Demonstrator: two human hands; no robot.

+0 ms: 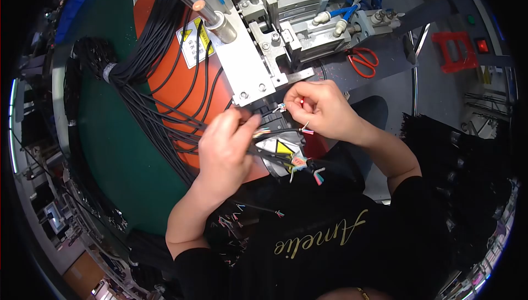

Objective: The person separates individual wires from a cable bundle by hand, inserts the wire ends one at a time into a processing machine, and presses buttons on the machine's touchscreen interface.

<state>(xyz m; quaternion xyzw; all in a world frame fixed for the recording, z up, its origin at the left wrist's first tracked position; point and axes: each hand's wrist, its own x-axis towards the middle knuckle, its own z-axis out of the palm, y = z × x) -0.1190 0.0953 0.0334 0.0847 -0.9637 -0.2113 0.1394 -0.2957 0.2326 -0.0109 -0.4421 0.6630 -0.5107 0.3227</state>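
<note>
My right hand [324, 110] is closed in a pinch by the machine's front end, its thumb and forefinger on thin wire ends [282, 106]. Slightly blurred, my left hand [224, 149] curls to the left of it, closed around a black cable whose stripped coloured wires [262, 133] stick out beside the thumb; the grip itself is partly hidden. Between the hands sits a dark fixture block [272, 118] under the machine's metal plate [247, 74]. More black cables with fanned coloured wires [319, 177] lie just below, over a yellow warning label [283, 149].
A tied bundle of black cables [148, 39] spreads over the orange surface [159, 99] and green mat [110, 129]. Red-handled scissors [363, 62] lie right of the pneumatic machine [308, 25] with blue hoses. Dark cable bundles [456, 173] hang at right.
</note>
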